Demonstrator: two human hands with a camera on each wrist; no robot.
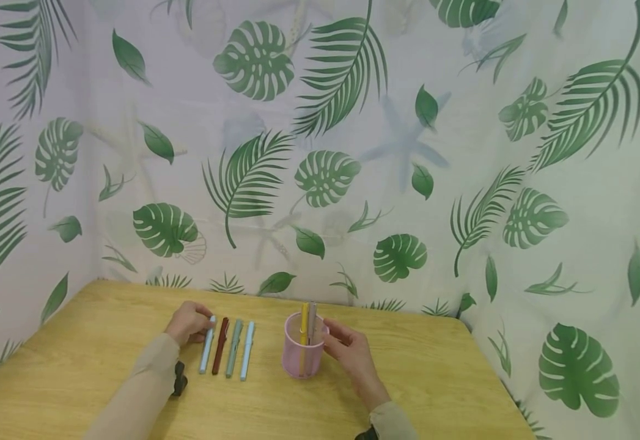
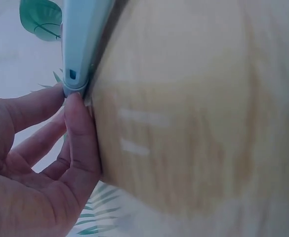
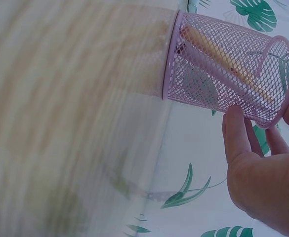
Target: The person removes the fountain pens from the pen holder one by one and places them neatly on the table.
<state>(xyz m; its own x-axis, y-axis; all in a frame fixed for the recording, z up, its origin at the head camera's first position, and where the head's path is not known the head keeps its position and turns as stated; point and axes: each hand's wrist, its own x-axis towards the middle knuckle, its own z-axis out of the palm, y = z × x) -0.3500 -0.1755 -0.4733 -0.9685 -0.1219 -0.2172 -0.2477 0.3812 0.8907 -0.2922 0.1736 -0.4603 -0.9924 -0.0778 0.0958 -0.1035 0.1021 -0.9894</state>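
My left hand [image 1: 189, 322] pinches the upper end of a light blue pen [image 1: 206, 346], the leftmost in a row on the table. In the left wrist view, thumb and fingertip meet at the tip of that pen [image 2: 82, 44]. Beside it lie a dark red pen [image 1: 220, 346], a grey-green pen [image 1: 234, 349] and another light blue pen [image 1: 247, 352]. A pink mesh pen holder [image 1: 293, 360] stands upright, with a yellow pen [image 1: 304, 324] and a grey pen [image 1: 312, 324] inside. My right hand [image 1: 355, 360] holds the holder's right side near the rim, thumb and fingers around it.
The wooden table [image 1: 435, 366] reaches back to a leaf-printed cloth wall [image 1: 275, 256], which also rises on both sides. A dark wrist strap [image 1: 179, 379] is on the left sleeve.
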